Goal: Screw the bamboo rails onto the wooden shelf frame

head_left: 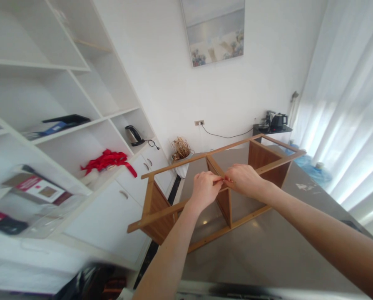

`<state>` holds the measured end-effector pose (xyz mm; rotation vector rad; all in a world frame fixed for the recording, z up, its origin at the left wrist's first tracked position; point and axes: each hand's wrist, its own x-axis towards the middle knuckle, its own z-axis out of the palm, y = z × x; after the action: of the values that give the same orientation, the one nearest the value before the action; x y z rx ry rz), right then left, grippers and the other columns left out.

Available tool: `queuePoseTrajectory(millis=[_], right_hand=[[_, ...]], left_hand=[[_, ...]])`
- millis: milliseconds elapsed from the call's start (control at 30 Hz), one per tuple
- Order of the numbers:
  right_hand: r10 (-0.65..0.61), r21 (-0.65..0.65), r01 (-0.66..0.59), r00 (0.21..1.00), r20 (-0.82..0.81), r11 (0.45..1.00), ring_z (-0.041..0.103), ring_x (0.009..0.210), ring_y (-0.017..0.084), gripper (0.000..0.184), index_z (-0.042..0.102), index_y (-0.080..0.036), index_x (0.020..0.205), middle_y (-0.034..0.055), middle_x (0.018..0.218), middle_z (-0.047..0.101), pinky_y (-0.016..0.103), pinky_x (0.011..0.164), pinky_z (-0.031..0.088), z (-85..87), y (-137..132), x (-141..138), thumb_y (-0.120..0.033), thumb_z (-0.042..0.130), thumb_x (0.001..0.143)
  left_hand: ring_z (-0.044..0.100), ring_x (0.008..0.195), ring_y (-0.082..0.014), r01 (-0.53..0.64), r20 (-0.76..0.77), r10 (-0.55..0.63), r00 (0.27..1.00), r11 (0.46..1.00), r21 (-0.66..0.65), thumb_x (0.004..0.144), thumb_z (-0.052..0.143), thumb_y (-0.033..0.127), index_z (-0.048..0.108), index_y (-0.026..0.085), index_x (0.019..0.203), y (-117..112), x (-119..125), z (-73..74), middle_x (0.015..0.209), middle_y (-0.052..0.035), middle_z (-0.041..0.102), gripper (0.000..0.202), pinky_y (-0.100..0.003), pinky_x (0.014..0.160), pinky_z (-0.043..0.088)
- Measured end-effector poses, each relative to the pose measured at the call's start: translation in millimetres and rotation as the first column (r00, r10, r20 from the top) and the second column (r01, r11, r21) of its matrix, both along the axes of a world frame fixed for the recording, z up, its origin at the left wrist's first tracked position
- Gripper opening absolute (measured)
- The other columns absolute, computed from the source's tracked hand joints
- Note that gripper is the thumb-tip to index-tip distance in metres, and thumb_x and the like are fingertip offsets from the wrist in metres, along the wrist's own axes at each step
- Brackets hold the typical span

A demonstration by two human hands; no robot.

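Observation:
A wooden shelf frame (249, 215) lies on its side on the grey tabletop (267, 254), its slim rails joined by several brown boards. My left hand (203, 189) is closed in a pinch at the frame's upper near rail, close to the middle board (225, 204). Right beside it, my right hand (244, 180) is closed too, its fingertips almost meeting those of the left. Something tiny and reddish may sit between the fingertips, but it is too small to make out. Both forearms reach across the nearer side of the frame.
White shelving (111, 118) on the left holds a red ribbon bundle (107, 160), a steel kettle (133, 135) and boxes. Dried flowers (180, 148) stand behind the frame. At the far right are a black kettle (278, 121), blue water bottles (319, 173) and a white curtain (355, 104).

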<state>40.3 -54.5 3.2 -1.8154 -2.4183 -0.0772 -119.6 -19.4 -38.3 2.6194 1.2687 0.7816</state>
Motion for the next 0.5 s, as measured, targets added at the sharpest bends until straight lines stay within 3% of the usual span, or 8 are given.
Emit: queuePoseTrajectory(millis=[200,367,500], right_hand=[[-0.168,-0.108,0.164,0.985,-0.027,0.980,0.069,0.084,0.028,0.030,0.071,-0.017,0.090,0.0135,0.088,0.072,0.034,0.068,0.048,-1.8,12.0,-3.2,-0.034,0.048,0.084],[-0.196,-0.144,0.190,0.980,-0.026,0.971,0.068,0.085,0.028,0.032,0.072,-0.017,0.090,0.0150,0.088,0.072,0.035,0.069,0.048,2.1,13.7,-0.5,-0.038,0.048,0.084],[-0.101,-0.100,0.098,0.995,-0.021,0.990,0.064,0.095,0.026,0.031,0.073,-0.020,0.091,0.0125,0.095,0.071,0.035,0.076,0.046,10.7,9.4,7.5,-0.036,0.046,0.089]], left_hand=[[0.061,0.097,-0.0172,-0.081,0.115,0.079,0.990,0.997,0.007,0.089,0.052,0.021,0.068,0.019,0.105,4.0,-2.3,-3.3,0.104,-0.0056,0.069,0.023,-0.030,0.087,0.045],[0.063,0.082,-0.0177,-0.095,0.016,0.095,0.995,0.995,0.009,0.090,0.048,0.023,0.071,0.019,0.083,-2.6,-6.2,-12.3,0.086,-0.0051,0.070,0.024,-0.029,0.077,0.045],[0.063,0.077,-0.0195,-0.094,-0.047,0.095,0.994,0.995,0.021,0.091,0.046,0.025,0.069,0.019,0.076,-8.7,-4.2,-15.2,0.081,-0.0057,0.070,0.028,-0.031,0.073,0.043]])
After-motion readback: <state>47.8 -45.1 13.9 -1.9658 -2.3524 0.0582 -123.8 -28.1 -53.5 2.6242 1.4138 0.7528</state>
